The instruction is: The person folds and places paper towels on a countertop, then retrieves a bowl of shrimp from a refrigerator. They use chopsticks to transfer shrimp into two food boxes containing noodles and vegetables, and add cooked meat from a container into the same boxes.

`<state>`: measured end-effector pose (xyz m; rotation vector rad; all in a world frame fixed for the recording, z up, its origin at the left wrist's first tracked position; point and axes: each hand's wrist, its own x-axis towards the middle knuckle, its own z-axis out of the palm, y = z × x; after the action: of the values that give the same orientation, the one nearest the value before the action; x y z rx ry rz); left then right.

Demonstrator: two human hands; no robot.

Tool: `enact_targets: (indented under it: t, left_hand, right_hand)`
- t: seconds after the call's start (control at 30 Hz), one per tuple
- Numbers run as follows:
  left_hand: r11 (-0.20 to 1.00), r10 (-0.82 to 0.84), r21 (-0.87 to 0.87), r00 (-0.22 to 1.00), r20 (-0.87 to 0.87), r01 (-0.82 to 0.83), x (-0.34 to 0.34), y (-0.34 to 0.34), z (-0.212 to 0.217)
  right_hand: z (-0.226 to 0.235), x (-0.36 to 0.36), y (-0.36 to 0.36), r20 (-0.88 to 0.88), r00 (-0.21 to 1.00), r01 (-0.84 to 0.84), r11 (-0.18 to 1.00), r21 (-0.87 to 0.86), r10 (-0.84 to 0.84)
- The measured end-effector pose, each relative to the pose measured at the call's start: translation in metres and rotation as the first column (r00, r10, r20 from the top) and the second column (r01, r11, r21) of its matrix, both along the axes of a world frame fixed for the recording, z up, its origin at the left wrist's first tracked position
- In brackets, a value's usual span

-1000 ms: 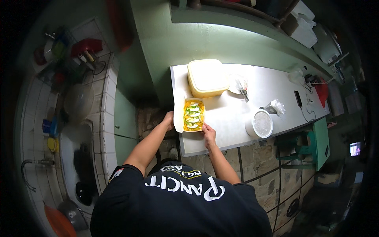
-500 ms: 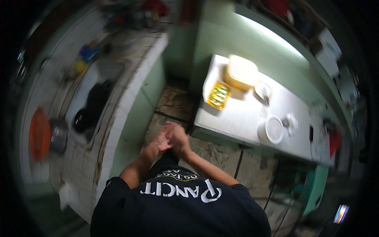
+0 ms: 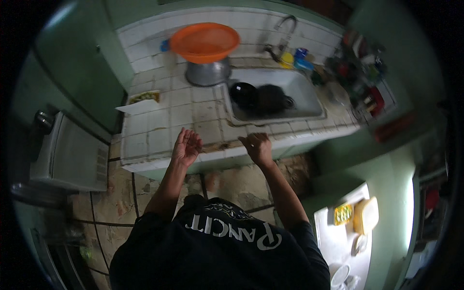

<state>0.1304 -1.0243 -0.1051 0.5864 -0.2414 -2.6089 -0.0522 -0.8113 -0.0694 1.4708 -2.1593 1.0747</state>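
Observation:
Both hands are held apart above the front edge of a tiled counter [image 3: 181, 115]. My left hand [image 3: 187, 148] has its palm turned up and the fingers slightly bent, with nothing in it. To its right, my right hand [image 3: 258, 148] shows its back. Its fingers bend loosely downward and the thumb stands away from them; nothing is seen in it, though the palm is hidden. The white sink [image 3: 309, 99] lies just beyond the right hand. Inside it are a shiny black round vessel [image 3: 243, 94] and a dark pan-like item [image 3: 271, 99].
An orange basin [image 3: 205, 41] rests on a grey metal pot [image 3: 209, 73] left of the faucet [image 3: 285, 36]. A food packet [image 3: 145, 97] lies at the counter's left. A white table [image 3: 340, 237] bears a yellowish container [image 3: 366, 216]. A white appliance [image 3: 79, 154] stands at the left.
My view has turned left, from the white table toward the sink counter. My hands were together near waist height; now they are apart and over the counter's edge.

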Motion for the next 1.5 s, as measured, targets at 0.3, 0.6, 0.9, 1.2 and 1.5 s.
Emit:
enact_targets:
  t: [0.3,0.6,0.9,1.2,1.5]
  left_hand:
    - [0.866,0.445,0.085,0.837,0.319,-0.493,0.031,-0.212,-0.037]
    - [0.896,0.418,0.128,0.905,0.085,-0.426,0.019,-0.298,-0.071]
    - [0.934,-0.32,0.042,0.885,-0.337,0.354,0.025,-0.187,-0.023]
    - [0.386,-0.845,0.025,0.365,-0.391,0.922,-0.051,0.032,-0.019]
    - [-0.345,-0.879,0.024,-0.314,-0.359,0.938,-0.059,0.335,-0.026]
  right_hand:
    - [0.002,0.079,-0.37,-0.313,0.916,-0.295,0.95,-0.103,0.251]
    - [0.006,0.143,-0.429,-0.21,0.752,-0.535,0.765,0.358,0.624]
    - [0.092,0.105,-0.265,0.499,0.77,-0.447,0.894,-0.022,0.397]
    - [0.034,0.039,0.051,0.988,0.017,0.432,0.89,-0.147,0.155]
    - [-0.04,0.213,0.371,0.966,0.085,0.906,0.384,-0.177,0.246]
